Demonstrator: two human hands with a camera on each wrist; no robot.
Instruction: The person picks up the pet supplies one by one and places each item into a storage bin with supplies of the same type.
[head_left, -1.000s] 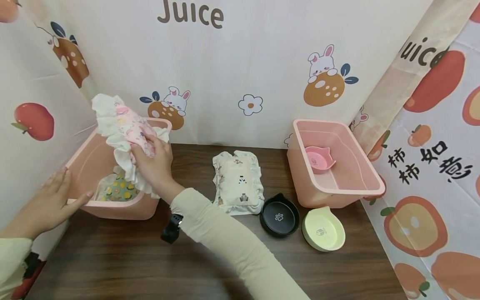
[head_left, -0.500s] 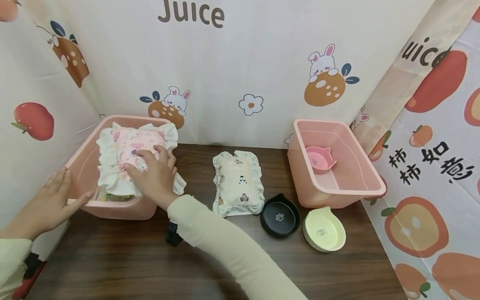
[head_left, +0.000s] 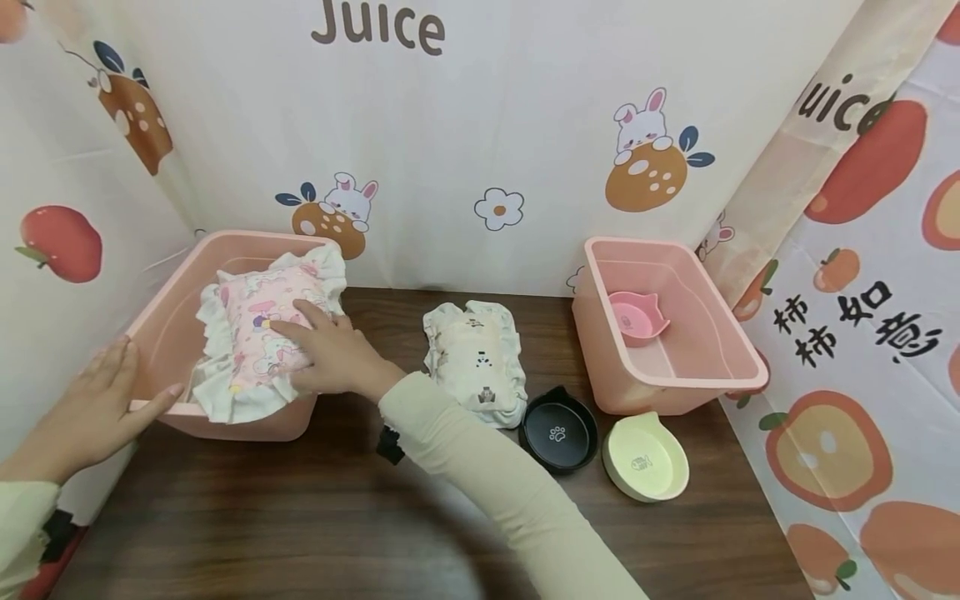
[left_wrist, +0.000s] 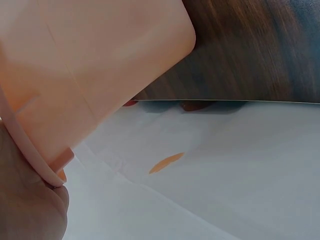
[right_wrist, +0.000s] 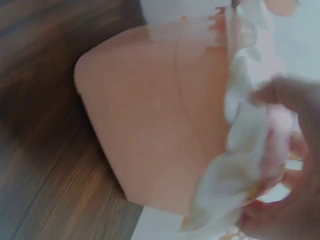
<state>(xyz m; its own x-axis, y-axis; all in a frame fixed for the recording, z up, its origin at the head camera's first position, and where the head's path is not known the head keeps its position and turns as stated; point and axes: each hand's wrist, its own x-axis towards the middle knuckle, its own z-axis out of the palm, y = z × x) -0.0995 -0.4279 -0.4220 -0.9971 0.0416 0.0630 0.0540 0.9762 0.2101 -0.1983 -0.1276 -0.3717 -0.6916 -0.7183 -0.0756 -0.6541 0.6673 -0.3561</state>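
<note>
A small pink printed pillow [head_left: 266,321] with a white ruffled edge lies across the top of the left pink bin [head_left: 176,308], overhanging its front and right rim. My right hand [head_left: 337,354] rests on the pillow's right side, fingers spread over the print. In the right wrist view, thumb and fingers stand apart at the white ruffle [right_wrist: 235,165], blurred. At the bin's front left corner, my left hand [head_left: 90,404] lies with straight fingers along the rim and the thumb over the front edge. The left wrist view has the bin's outer wall [left_wrist: 95,55] beside that hand.
Mid-table lies a cream pillow [head_left: 472,358] with a ruffled edge, partly behind the right sleeve. A black bowl [head_left: 558,433] and a pale yellow bowl [head_left: 647,458] stand right of it. A second pink bin [head_left: 622,379] holds a pink cat-ear bowl [head_left: 633,318].
The pink pillow has come down from a tilted hold onto the left bin and turned flat, covering the lemon-print cloth inside. My right hand has shifted rightward; the left hand stays put.
</note>
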